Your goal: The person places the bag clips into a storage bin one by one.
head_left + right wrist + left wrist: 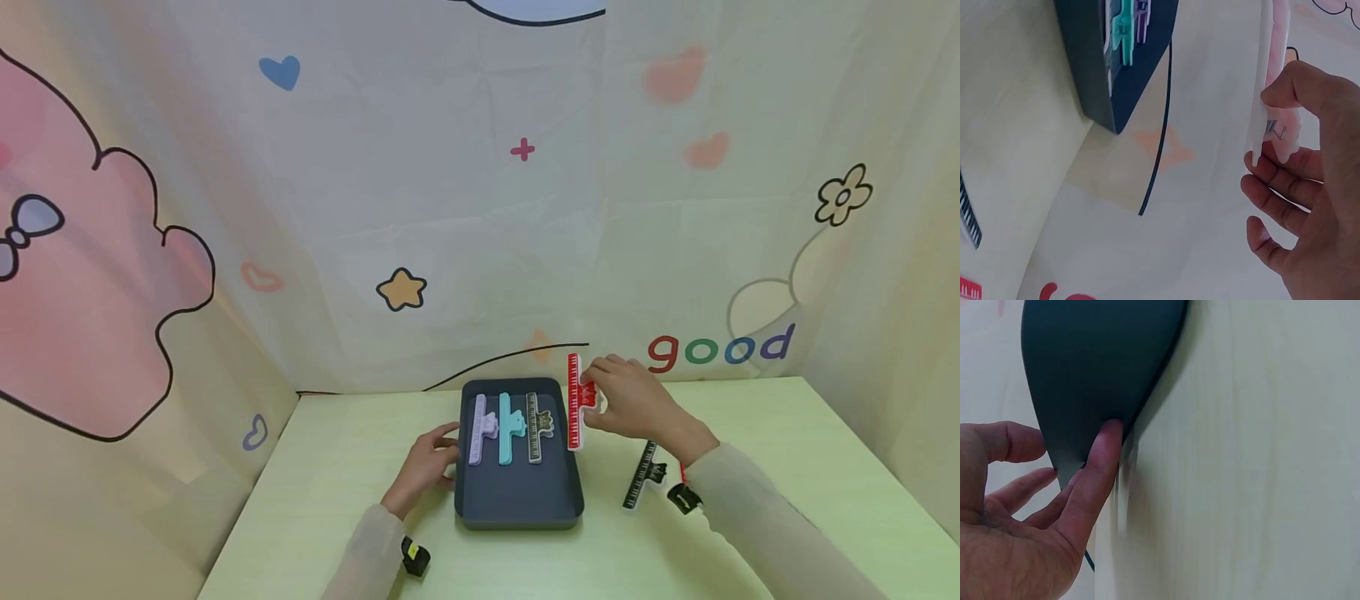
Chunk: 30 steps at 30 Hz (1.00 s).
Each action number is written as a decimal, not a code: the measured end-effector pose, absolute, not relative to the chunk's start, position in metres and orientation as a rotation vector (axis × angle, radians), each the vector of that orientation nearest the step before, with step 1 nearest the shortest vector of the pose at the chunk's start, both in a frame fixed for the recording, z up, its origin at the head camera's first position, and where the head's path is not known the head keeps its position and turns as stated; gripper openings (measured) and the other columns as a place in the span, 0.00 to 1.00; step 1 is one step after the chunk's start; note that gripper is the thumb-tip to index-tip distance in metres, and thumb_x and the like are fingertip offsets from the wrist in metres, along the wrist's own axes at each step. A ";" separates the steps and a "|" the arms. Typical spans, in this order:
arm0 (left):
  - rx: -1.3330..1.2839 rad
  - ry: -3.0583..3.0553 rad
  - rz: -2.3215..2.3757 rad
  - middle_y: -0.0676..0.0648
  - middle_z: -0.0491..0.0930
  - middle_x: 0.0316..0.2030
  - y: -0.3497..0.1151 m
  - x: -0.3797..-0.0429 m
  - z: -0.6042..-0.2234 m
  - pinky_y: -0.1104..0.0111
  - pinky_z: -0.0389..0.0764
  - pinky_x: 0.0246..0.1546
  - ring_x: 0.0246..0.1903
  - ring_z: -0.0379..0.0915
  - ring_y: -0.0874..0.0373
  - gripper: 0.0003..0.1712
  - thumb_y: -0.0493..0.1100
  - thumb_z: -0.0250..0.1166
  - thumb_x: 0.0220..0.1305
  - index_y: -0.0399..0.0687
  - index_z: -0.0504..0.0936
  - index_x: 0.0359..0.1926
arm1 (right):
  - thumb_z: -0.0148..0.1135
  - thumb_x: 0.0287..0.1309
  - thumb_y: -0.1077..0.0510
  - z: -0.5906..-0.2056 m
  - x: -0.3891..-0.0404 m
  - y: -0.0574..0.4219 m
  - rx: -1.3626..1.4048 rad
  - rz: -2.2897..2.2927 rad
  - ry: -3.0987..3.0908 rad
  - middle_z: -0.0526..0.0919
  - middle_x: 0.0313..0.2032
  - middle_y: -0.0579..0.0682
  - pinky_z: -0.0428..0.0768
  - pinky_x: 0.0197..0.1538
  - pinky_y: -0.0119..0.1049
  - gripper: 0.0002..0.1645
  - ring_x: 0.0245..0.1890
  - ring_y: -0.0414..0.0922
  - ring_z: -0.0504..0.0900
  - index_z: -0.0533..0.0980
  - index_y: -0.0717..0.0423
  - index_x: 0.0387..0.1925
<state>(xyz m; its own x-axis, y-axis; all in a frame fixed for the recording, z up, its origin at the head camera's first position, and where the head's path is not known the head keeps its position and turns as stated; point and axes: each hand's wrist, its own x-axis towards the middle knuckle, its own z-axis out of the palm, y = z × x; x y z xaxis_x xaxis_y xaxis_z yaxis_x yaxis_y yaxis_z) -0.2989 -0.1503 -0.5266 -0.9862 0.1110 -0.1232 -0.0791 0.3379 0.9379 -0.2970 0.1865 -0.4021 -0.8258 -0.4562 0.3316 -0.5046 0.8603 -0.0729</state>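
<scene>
A dark grey tray (517,504) sits mid-table with a lilac clip (480,429), a teal clip (508,427) and a black ruler-print clip (538,427) lined up inside. My right hand (626,400) pinches a red ruler-print clip (576,402) and holds it just above the tray's right rim; in the right wrist view the clip (1264,94) shows its white underside between thumb and fingers. My left hand (429,462) rests with straight fingers against the tray's left wall (1094,369), the fingertip (1109,434) touching it.
A black ruler-print clip (643,475) lies on the pale green table (750,433) right of the tray, with a red piece (682,473) beside my right wrist. Cartoon-print cloth walls (405,208) close in the back and both sides.
</scene>
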 end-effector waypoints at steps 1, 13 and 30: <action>0.029 2.428 1.717 0.35 0.77 0.56 -0.150 -0.299 -0.526 0.61 0.86 0.26 0.49 0.81 0.47 0.34 0.38 0.58 0.60 0.49 0.69 0.69 | 0.70 0.44 0.48 -0.401 -0.297 0.183 0.731 0.226 -2.728 0.83 0.45 0.51 0.78 0.53 0.51 0.26 0.47 0.50 0.76 0.81 0.54 0.46; 0.030 2.417 1.717 0.35 0.76 0.57 -0.152 -0.301 -0.528 0.62 0.86 0.26 0.48 0.81 0.48 0.33 0.39 0.58 0.61 0.49 0.69 0.69 | 0.68 0.48 0.43 -0.397 -0.306 0.134 0.824 0.184 -2.748 0.83 0.47 0.49 0.77 0.59 0.50 0.28 0.50 0.48 0.75 0.80 0.54 0.49; 0.024 2.424 1.688 0.35 0.75 0.58 -0.152 -0.300 -0.527 0.63 0.87 0.26 0.47 0.80 0.48 0.33 0.39 0.57 0.63 0.48 0.68 0.70 | 0.70 0.49 0.40 -0.422 -0.320 0.076 0.973 0.081 -2.798 0.84 0.44 0.47 0.78 0.53 0.48 0.27 0.46 0.47 0.78 0.82 0.51 0.46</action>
